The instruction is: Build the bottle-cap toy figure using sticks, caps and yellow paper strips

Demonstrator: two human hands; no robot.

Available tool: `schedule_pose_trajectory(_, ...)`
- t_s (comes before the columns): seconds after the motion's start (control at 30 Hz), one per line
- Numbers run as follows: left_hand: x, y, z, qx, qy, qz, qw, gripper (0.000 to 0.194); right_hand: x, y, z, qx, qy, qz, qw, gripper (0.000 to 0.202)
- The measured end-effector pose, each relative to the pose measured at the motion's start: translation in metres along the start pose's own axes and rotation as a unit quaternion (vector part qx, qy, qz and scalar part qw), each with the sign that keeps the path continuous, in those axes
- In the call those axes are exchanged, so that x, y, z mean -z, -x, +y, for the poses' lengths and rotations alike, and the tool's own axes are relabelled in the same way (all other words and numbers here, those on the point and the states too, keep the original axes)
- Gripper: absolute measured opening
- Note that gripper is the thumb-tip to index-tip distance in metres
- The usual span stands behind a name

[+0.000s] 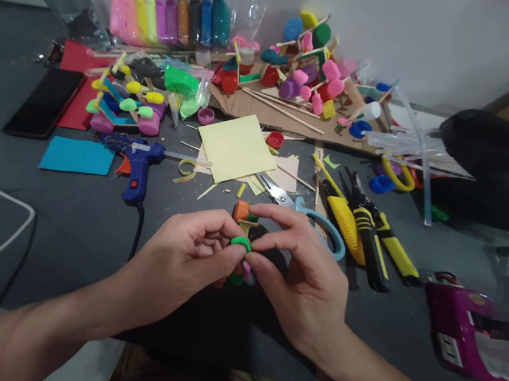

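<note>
Near the front middle of the dark table, my left hand (195,248) pinches a small bright green piece (241,241) between thumb and fingers. My right hand (302,272) meets it from the other side, thumb and index finger closed at the green piece's right edge. Below the fingertips a pink bit (246,270) and more green show, partly hidden by the left fingers. Just beyond the fingertips is a small item with an orange part (241,211) and dark green beside it; whether it joins the held piece is unclear.
Yellow paper (236,147) and blue-handled scissors (321,218) lie beyond the hands. A blue glue gun (139,160) and phone (45,102) are left. Right are a yellow cutter (346,224), pliers (371,249) and a purple device (461,330). Colourful small models (297,80) stand at the back.
</note>
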State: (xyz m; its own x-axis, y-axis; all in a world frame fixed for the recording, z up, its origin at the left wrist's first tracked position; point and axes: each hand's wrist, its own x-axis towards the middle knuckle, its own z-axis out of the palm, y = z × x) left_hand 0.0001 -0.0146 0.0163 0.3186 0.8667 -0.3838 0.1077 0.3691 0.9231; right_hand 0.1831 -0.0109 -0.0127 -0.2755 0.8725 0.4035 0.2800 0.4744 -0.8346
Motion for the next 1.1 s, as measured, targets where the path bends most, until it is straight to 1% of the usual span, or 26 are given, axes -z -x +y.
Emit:
schedule_pose_trajectory(0.27, 0.0023, 0.0033, -0.0007, -0.003, -0.036, -0.006, 0.999, 0.015, 0.0011, 0.0005, -0.0005, -0.008, 0.002, 0.001, 1.000, 0.011)
schedule_pose_trajectory(0.43, 0.0022, 0.0030, -0.0001, 0.007, -0.018, -0.015, 1.000, 0.015, 0.0068, 0.0026, 0.0011, -0.031, -0.010, 0.002, 0.999, 0.009)
schedule_pose_trajectory(0.6, 0.0017, 0.0013, 0.0002, 0.015, 0.001, -0.013, 1.000, 0.013, 0.0097, 0.0001, 0.0010, -0.013, 0.003, -0.008, 1.000, 0.008)
schedule_pose_trajectory(0.83, 0.0005, 0.0015, -0.0012, -0.001, -0.044, 0.000, 0.999, 0.016, 0.0071, -0.0012, -0.0006, 0.006, 0.021, -0.017, 1.000, 0.010)
schedule_pose_trajectory(0.97, -0.0003, 0.0010, -0.0003, -0.002, -0.042, 0.001, 0.999, 0.014, 0.0078, -0.0012, -0.0003, -0.032, -0.020, -0.016, 0.999, 0.010)
schedule_pose_trajectory(1.1, -0.0006, 0.0002, 0.0003, 0.010, 0.012, -0.011, 1.000, 0.009, 0.0093, -0.0031, -0.0002, -0.084, -0.060, -0.019, 0.995, 0.011)
